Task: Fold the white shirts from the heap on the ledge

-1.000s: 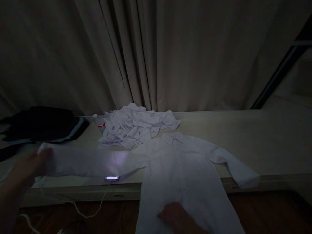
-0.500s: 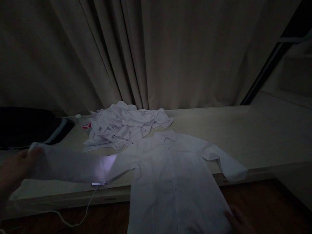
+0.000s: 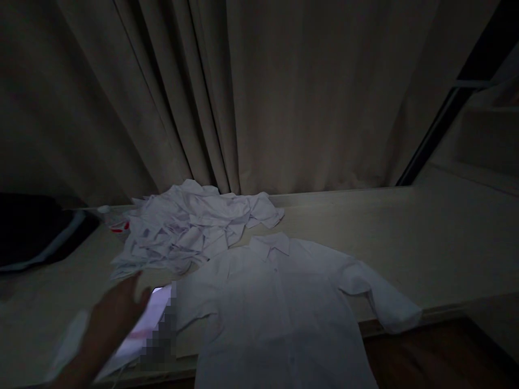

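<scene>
A white button-up shirt (image 3: 279,319) lies front up, collar (image 3: 270,246) toward the back. Its right-hand sleeve (image 3: 389,302) angles out to the table's front edge. At the left, my left hand (image 3: 117,308) is over the other sleeve's side, slightly blurred, thumb and fingers apart. Just beside the fingers a lit phone (image 3: 156,308) glows, partly covered by the hand and by a pixelated patch. White fabric (image 3: 68,346) shows left of my wrist; how it joins the shirt is hidden. I do not see my right hand.
Behind the shirt is a crumpled heap of white garments (image 3: 182,221). A clear bottle with a red label (image 3: 115,221) stands left of it, near a dark bag-like item (image 3: 32,232). A curtain (image 3: 316,97) hangs along the back of the pale table (image 3: 365,227).
My left hand has let go of the sleeve's cuff and moved right, to the phone. The phone, earlier glowing through the sleeve, now shows more. My right hand has left the shirt's lower edge.
</scene>
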Available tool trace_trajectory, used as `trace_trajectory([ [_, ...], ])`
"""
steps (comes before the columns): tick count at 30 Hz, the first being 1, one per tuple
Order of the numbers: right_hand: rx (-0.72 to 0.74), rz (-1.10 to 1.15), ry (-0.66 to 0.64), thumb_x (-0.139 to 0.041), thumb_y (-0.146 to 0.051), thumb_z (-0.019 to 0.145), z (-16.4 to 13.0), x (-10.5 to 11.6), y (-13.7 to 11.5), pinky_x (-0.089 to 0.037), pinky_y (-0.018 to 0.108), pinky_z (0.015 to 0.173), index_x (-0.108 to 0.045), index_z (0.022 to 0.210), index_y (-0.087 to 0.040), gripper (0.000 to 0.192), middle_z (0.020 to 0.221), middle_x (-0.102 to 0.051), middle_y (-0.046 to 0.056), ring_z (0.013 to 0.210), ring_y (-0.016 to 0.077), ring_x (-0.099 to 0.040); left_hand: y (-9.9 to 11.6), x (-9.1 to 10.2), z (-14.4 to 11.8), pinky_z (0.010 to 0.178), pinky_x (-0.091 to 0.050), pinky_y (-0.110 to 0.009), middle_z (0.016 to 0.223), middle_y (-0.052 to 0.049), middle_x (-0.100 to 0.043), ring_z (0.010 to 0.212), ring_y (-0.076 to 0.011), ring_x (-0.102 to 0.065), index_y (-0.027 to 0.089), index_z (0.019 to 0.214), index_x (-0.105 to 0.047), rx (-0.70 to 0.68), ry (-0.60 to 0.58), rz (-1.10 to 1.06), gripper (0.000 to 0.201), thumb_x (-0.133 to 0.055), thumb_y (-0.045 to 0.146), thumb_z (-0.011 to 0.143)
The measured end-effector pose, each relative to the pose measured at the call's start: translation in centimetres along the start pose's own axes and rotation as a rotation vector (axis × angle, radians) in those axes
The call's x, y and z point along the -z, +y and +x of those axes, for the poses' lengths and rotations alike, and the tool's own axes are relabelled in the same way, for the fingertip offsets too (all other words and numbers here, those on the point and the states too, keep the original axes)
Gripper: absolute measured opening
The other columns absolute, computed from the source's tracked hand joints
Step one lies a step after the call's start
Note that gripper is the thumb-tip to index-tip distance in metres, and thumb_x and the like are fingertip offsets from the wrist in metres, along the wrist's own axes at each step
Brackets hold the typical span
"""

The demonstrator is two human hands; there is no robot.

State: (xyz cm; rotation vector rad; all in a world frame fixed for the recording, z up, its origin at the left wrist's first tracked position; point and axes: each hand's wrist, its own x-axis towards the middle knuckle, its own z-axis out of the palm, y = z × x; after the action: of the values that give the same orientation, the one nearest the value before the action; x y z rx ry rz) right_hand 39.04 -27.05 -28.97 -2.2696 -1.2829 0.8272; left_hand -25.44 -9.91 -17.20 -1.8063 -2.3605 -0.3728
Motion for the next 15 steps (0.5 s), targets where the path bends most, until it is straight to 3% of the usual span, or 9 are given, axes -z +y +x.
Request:
trace_trajectory([
  [3,0.195,-0.103,-0.049,-0.043,-0.054,0.074,4.3,-2.2,-5.2,-0.044,0.044,0.094,-0.065,0.105,-0.023,0.050,0.113,-0.066,0.012,0.104,0.0285,-0.061,7.0,-5.4,-1.6,0.103,-0.038,-0.038,0.130,-0.017,-0.056,0.120,-0.0265,-0.051,0.009,0.125,-0.050,-0.352,-0.148,0.052,0.052,-0.033,0.036,0.085],
  [6,0.393,-0.261,0.068,-0.033,-0.044,0.084,8.6,-6.0,-11.9,-0.038,0.045,0.101,-0.058,0.118,-0.018,0.049,0.125,-0.059,0.011,0.117,0.0261,-0.052,14.1,-10.1,-3.1,0.104,-0.036,-0.044,0.137,-0.015,-0.050,0.127,-0.0285,-0.045,0.013,0.129,-0.049,-0.441,-0.227,0.056,0.050,-0.030,0.032,0.087],
  [8,0.528,-0.353,0.120,-0.035,-0.040,0.087,11.3,-8.6,-15.5,-0.032,0.043,0.106,-0.054,0.124,-0.012,0.051,0.133,-0.051,0.015,0.125,0.0260,-0.045,17.4,-12.4,-3.2,0.106,-0.032,-0.050,0.141,-0.013,-0.046,0.131,-0.0305,-0.039,0.019,0.132,-0.047,-0.495,-0.242,0.042,0.050,-0.030,0.033,0.087],
  [11,0.573,-0.482,0.170,-0.037,-0.041,0.089,15.0,-11.9,-18.4,-0.023,0.050,0.108,-0.046,0.133,-0.014,0.053,0.145,-0.036,0.016,0.135,0.0310,-0.029,19.9,-15.3,-2.3,0.107,-0.025,-0.058,0.147,-0.012,-0.037,0.135,-0.0343,-0.031,0.023,0.137,-0.039,-0.520,-0.221,0.011,0.053,-0.032,0.041,0.087],
  [15,0.447,-0.580,0.200,-0.032,-0.058,0.089,19.4,-14.8,-18.2,-0.010,0.068,0.102,-0.032,0.142,-0.028,0.061,0.152,-0.022,0.012,0.138,0.0395,-0.012,20.9,-18.8,-0.3,0.104,-0.018,-0.067,0.149,-0.016,-0.030,0.137,-0.0401,-0.023,0.027,0.140,-0.031,-0.453,-0.208,0.009,0.066,-0.032,0.060,0.083],
])
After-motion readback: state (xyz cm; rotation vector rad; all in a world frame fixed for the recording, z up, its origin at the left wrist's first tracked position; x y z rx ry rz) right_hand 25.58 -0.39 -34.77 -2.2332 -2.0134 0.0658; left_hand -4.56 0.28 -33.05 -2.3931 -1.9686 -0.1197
